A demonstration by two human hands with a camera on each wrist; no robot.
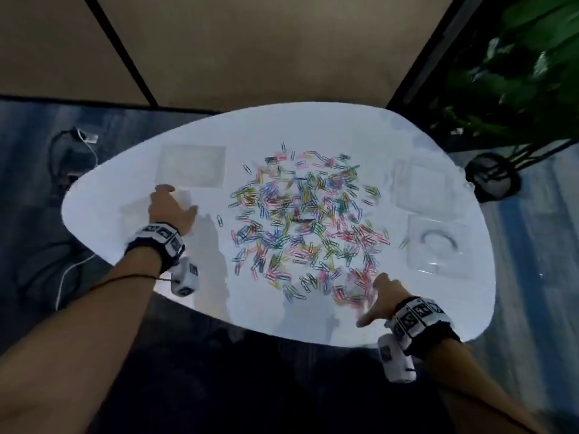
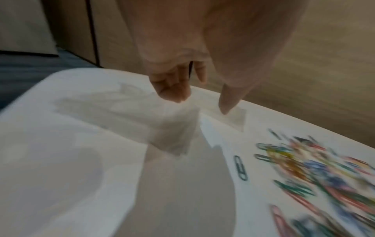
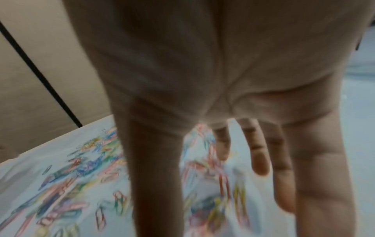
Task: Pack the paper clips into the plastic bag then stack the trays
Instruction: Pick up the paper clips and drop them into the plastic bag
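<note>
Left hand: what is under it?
The left hand is over a clear plastic bag on the white table. Whether the fingertips grip it is blurred.

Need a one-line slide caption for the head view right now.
Left hand lifts the plastic bag while the open right hand reaches the paper clips on the table.

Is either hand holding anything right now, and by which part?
Left hand pinches the plastic bag at its top edge, lifting it. Right hand holds nothing; its fingers spread over the paper clips.
</note>
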